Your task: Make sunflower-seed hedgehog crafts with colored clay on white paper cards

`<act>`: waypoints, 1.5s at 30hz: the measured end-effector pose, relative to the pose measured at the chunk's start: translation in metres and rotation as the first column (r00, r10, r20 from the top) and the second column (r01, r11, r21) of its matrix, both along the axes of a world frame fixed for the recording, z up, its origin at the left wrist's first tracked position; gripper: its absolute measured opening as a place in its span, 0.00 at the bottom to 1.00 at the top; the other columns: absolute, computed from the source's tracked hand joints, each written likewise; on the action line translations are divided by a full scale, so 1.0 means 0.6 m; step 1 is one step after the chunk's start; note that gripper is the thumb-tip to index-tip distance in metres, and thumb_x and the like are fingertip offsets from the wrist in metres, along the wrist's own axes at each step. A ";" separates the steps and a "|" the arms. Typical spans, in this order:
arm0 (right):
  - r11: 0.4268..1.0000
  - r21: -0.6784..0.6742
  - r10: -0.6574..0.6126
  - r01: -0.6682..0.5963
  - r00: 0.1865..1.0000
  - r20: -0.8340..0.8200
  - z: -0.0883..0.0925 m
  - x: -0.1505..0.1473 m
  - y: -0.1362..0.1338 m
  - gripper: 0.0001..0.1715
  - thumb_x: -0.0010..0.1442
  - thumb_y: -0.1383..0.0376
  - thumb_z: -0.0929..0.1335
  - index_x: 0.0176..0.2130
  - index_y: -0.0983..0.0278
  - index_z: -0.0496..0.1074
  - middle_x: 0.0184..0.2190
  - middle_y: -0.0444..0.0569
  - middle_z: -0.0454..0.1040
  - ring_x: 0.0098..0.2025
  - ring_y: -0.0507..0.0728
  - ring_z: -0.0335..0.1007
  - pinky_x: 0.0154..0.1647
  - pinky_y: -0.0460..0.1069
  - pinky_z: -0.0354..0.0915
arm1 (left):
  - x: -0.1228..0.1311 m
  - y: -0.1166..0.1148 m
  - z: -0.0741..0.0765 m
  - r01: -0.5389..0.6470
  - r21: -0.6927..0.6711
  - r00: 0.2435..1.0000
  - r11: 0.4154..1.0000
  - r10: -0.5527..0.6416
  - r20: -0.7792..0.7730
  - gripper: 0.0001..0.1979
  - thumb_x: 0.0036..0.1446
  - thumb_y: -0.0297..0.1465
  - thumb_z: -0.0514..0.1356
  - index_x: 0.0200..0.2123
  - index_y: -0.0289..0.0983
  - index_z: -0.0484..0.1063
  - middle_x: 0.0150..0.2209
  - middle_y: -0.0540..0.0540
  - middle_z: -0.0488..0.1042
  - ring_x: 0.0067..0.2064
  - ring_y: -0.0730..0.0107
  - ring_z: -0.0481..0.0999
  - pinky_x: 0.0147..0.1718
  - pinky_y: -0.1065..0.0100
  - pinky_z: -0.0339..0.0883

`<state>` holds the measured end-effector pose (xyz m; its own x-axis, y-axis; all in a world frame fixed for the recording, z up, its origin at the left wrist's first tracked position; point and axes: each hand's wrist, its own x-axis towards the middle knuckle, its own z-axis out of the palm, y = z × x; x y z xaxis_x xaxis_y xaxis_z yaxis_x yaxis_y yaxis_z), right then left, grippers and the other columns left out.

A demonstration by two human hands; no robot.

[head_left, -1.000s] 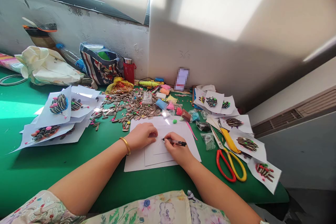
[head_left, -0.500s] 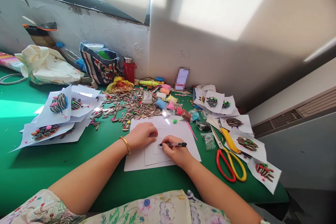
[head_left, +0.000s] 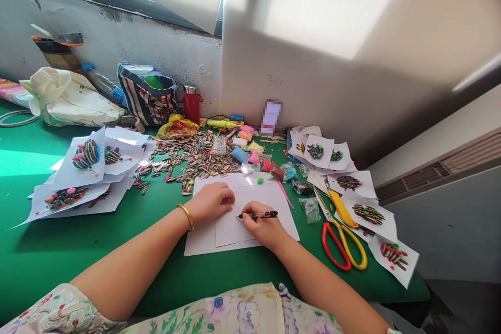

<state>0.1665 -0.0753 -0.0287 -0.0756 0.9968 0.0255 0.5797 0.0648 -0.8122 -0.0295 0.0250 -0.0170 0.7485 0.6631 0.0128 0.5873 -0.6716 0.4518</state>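
Note:
My right hand (head_left: 261,224) is closed round a black pen (head_left: 258,214) with a red tip, its point on a small white paper (head_left: 230,229) that lies on larger white sheets (head_left: 274,195). My left hand (head_left: 211,201), a gold bangle on its wrist, rests curled with its fingers pressing the upper left of the same paper. Both hands are close together on the green table (head_left: 78,245).
A heap of sunflower seeds (head_left: 191,159) lies behind the sheets, with clay packets (head_left: 245,154). Red and yellow scissors (head_left: 344,245) and a yellow knife (head_left: 340,207) lie right. Finished seed pictures (head_left: 88,167) lie left and right (head_left: 370,214). Bags (head_left: 151,96) and a red flask (head_left: 191,104) stand by the wall.
My right hand has drawn the pen down and to the left across the small paper. My left hand has stayed in place.

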 end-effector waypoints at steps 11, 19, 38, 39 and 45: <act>0.994 0.007 -0.111 0.111 0.994 0.001 -0.003 0.013 0.006 0.06 0.55 0.65 0.64 0.27 0.61 0.69 0.24 0.42 0.71 0.28 0.54 0.65 0.29 0.47 0.58 | 0.000 0.000 0.000 0.006 0.013 1.000 1.000 -0.005 -0.006 0.06 0.55 0.32 0.62 0.36 0.40 0.77 0.38 0.46 0.75 0.41 0.61 0.74 0.39 0.65 0.63; 0.990 0.074 -0.118 0.123 0.990 -0.072 -0.004 0.018 0.008 0.08 0.59 0.63 0.63 0.32 0.61 0.71 0.27 0.44 0.72 0.30 0.54 0.67 0.31 0.48 0.62 | 0.001 -0.002 0.003 0.005 0.005 1.000 1.000 -0.005 -0.004 0.06 0.55 0.32 0.61 0.37 0.40 0.77 0.38 0.46 0.75 0.41 0.61 0.74 0.39 0.65 0.63; 0.996 0.042 -0.077 0.080 0.996 -0.050 -0.003 0.016 0.012 0.09 0.61 0.63 0.64 0.36 0.60 0.74 0.31 0.44 0.75 0.34 0.55 0.70 0.36 0.48 0.64 | 0.001 -0.002 0.003 -0.002 0.006 1.000 1.000 0.002 -0.001 0.05 0.55 0.32 0.62 0.36 0.40 0.76 0.38 0.47 0.75 0.41 0.61 0.73 0.38 0.65 0.62; 0.995 0.041 -0.087 0.089 0.995 -0.050 -0.004 0.016 0.012 0.09 0.60 0.62 0.64 0.36 0.60 0.74 0.30 0.44 0.75 0.33 0.55 0.70 0.35 0.48 0.63 | 0.001 -0.002 0.004 -0.002 0.004 1.000 1.000 0.002 -0.002 0.05 0.55 0.32 0.62 0.36 0.40 0.76 0.38 0.47 0.75 0.41 0.61 0.73 0.38 0.65 0.62; 0.990 0.044 -0.131 0.134 0.989 -0.064 -0.009 0.018 0.013 0.08 0.59 0.62 0.64 0.33 0.60 0.72 0.28 0.43 0.73 0.30 0.54 0.67 0.31 0.48 0.61 | 0.001 -0.002 0.004 0.001 -0.005 1.000 1.000 -0.001 -0.001 0.05 0.55 0.32 0.62 0.36 0.40 0.76 0.38 0.47 0.75 0.41 0.62 0.74 0.38 0.65 0.62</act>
<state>0.1776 -0.0673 -0.0344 0.0606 0.9954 0.0744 0.5358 0.0304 -0.8438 -0.0290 0.0240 -0.0145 0.7493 0.6621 0.0087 0.5867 -0.6699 0.4549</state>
